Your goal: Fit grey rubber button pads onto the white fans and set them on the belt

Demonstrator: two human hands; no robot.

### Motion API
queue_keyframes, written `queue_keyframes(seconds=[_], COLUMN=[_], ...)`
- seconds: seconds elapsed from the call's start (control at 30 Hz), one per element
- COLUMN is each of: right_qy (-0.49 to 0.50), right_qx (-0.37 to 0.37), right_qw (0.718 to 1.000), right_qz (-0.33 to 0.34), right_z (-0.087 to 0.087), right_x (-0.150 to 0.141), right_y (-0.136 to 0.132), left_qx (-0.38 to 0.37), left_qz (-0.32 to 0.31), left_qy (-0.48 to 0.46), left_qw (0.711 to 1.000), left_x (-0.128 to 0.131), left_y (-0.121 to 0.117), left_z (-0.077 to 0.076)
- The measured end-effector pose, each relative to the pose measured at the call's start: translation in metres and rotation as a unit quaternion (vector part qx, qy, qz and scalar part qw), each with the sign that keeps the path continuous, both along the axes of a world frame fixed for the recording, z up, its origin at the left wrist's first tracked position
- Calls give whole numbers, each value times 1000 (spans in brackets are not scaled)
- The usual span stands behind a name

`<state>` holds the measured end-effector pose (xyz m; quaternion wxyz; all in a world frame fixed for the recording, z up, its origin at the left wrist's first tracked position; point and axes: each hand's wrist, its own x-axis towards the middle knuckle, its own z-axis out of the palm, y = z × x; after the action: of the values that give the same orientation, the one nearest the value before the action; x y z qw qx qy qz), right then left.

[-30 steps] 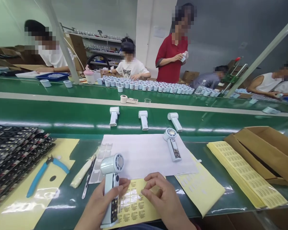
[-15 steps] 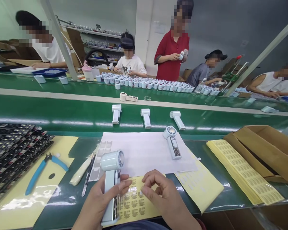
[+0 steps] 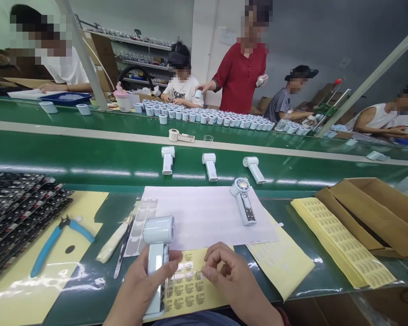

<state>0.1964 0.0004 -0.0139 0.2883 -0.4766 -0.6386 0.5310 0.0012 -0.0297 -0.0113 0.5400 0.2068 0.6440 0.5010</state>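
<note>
My left hand [image 3: 141, 280] is wrapped round the handle of a light-blue handheld fan [image 3: 158, 230], held upright with its round head on top. A yellow sheet of small printed stickers [image 3: 188, 290] lies under and between my hands. Just above that sheet, my right hand [image 3: 229, 274] has thumb and forefinger pinched together; anything between the tips is too small to name. Beyond lies a white sheet [image 3: 204, 217] with grey label shapes along its left side. Another light-blue fan [image 3: 246, 210] rests on its right part, control panel up.
Blue nippers [image 3: 49, 249], tweezers [image 3: 124, 246] and stacked black panels [image 3: 17, 213] are at left. At right are more sticker sheets [image 3: 343, 240] and a cardboard box [image 3: 370, 213]. Three fans lie on the green belt [image 3: 88, 158]. Several co-workers sit or stand beyond rows of light-blue cups [image 3: 207, 117].
My left hand has turned the fan slightly, so its round front faces me less. My right hand stays pinched. Fans on the belt have shifted slightly right. A standing co-worker has reached toward the cups.
</note>
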Motion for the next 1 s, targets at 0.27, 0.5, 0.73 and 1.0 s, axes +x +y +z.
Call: queue_keyframes(seconds=[0.27,0.5,0.73,1.0], right_qy=[-151,-10,108,39], right_qx=[171,32,-48,14], right_qw=[974,999,991,995], right_qz=[5,4,58,90], right_z=[-19,-7,37,54], right_x=[-6,2,-28,-65], right_y=[1,0,-2,9], left_qx=[13,16,-2,30], left_qz=[17,4,38,93], left_qy=[-12,25,-145,-200], left_qw=[1000,1000,989,975], left_x=[3,5,2,-8], left_y=[3,0,1,7], left_z=[7,1,25,34])
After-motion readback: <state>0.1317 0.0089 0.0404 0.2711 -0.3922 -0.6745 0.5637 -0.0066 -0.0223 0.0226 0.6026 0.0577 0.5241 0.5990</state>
